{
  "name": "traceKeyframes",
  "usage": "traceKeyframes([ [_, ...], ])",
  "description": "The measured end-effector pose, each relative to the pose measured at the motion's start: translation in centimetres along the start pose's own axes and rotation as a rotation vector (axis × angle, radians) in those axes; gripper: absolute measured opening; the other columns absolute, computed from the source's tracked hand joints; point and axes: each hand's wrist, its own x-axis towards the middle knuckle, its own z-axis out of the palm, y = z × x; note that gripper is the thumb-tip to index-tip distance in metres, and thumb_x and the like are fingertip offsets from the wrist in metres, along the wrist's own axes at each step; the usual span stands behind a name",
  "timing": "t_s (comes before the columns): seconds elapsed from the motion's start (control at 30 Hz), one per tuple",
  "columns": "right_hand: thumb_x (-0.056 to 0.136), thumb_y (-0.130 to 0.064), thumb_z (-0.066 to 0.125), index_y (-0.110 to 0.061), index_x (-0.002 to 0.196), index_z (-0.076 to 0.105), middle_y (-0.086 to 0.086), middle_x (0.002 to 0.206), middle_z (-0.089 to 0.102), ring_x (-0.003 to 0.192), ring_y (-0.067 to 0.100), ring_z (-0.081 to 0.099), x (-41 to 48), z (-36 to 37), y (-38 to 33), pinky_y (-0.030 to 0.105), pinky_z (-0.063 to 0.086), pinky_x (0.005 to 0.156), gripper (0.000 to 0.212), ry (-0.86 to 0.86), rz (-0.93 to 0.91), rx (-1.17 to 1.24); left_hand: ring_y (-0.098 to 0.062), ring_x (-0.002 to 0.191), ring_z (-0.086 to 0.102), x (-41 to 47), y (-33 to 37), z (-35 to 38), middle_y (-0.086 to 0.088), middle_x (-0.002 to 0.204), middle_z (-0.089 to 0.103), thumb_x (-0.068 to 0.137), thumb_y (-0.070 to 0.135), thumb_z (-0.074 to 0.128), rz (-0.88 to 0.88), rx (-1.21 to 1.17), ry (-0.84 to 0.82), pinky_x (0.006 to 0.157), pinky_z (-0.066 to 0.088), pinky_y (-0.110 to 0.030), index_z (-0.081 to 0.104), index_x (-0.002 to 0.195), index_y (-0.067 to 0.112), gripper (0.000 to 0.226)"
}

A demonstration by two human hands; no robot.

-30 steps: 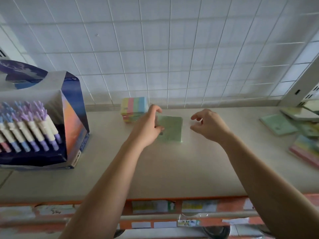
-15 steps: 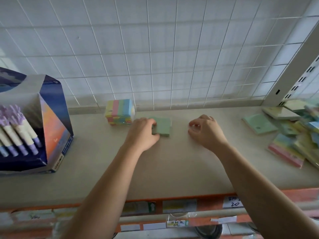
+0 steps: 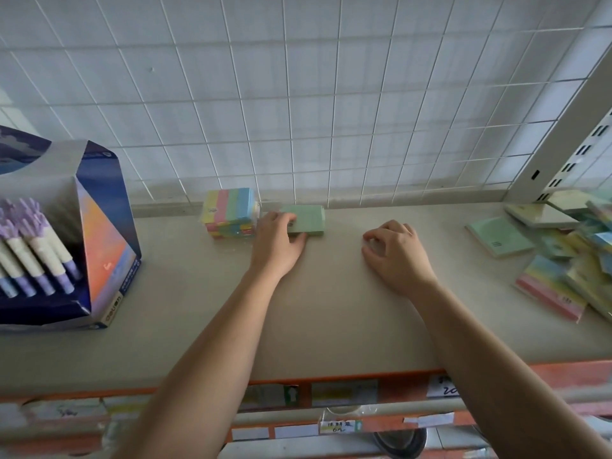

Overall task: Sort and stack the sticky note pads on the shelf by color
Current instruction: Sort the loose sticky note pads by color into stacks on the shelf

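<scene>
Head view: the left hand [image 3: 276,241] grips the green pad [image 3: 308,218] by its left end, probably seating it beside the striped stack [image 3: 230,210] as a separate colour pile. The right hand [image 3: 395,253], loosely curled and empty, rests on the shelf [image 3: 198,326] right of the pad; unsorted pads [image 3: 563,260] lie beyond it.

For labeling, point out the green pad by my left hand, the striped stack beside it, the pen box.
green pad [image 3: 308,217], head view, top face
striped stack [image 3: 230,205], head view, top face
pen box [image 3: 102,233], head view, orange side
</scene>
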Motion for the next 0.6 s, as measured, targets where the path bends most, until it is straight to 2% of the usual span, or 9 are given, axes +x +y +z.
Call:
traceKeyframes([
  [0.23, 0.085, -0.027, 0.062, -0.018, 0.107, 0.069, 0.004, 0.106, 0.058, 0.106, 0.026, 0.046, 0.06, 0.14, 0.23, 0.023, 0.033, 0.085, 0.025, 0.003, 0.002, -0.001, -0.028, 0.111, 0.049, -0.38, 0.17, 0.35, -0.012, 0.115, 0.058, 0.083, 0.015, 0.06, -0.001, 0.042, 0.07, 0.088, 0.032, -0.023, 0.06, 0.116, 0.005, 0.035],
  [0.6, 0.084, -0.026, 0.063, -0.018, 0.105, 0.07, 0.003, 0.104, 0.058, 0.104, 0.026, 0.046, 0.13, 0.29, 0.41, 0.021, 0.032, 0.083, 0.023, 0.022, -0.011, 0.012, -0.028, 0.109, 0.054, 0.17, -0.37, 0.7, -0.011, 0.112, 0.061, 0.084, 0.014, 0.06, -0.007, 0.025, 0.09, 0.089, 0.035, -0.026, 0.061, 0.113, 0.006, 0.029],
])
